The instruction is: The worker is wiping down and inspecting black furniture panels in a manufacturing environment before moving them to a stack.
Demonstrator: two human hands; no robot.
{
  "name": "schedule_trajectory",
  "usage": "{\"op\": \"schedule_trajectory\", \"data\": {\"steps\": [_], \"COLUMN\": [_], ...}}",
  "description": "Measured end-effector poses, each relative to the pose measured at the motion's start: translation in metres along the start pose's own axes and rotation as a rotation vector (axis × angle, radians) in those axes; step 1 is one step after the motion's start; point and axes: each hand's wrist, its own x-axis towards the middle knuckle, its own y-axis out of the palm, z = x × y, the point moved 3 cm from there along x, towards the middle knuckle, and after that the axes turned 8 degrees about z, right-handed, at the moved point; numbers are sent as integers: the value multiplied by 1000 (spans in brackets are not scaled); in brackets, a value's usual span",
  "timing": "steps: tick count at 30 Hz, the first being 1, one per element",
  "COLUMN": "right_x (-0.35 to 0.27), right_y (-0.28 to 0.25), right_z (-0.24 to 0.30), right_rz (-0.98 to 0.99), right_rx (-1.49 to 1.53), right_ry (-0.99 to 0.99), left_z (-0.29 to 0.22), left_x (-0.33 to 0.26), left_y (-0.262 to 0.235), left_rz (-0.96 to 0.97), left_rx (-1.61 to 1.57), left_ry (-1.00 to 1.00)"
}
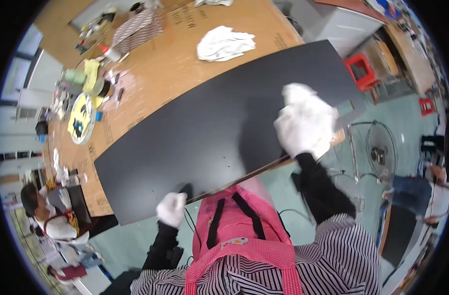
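A long dark-grey panel (205, 132) with a curved far edge lies across the cardboard-covered table in front of me. My left hand (171, 210), in a white glove, is closed at the panel's near-left edge. My right hand (297, 136), gloved in white as well, is closed on a crumpled white cloth (310, 105) over the panel's right part; the hand is slightly blurred. A few small dark marks show on the panel's surface near its front edge.
Another white cloth (225, 44) lies beyond the panel on the brown cardboard (160, 73). At the left are a paint-stained oval tray (82, 118), a white bottle with red cap (110, 52) and a knife (120, 97). A fan (379, 153) and red stool (360, 72) stand right.
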Motion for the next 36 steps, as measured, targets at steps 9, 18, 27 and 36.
{"op": "schedule_trajectory", "data": {"steps": [9,18,27,36], "right_x": [-29,187,31,205], "right_y": [175,56,136,68], "right_z": [151,-26,200,-28], "right_rz": [-262,-246,291,-278], "right_rx": [424,-292,314,223], "right_ry": [-981,4,-821,-444], "left_z": [-23,-13,-24,-20], "left_x": [62,70,73,67], "left_y": [42,39,35,48], "left_rz": [-71,8,-54,-81], "left_rx": [70,171,75,192], "left_ry": [615,790,700,622]}}
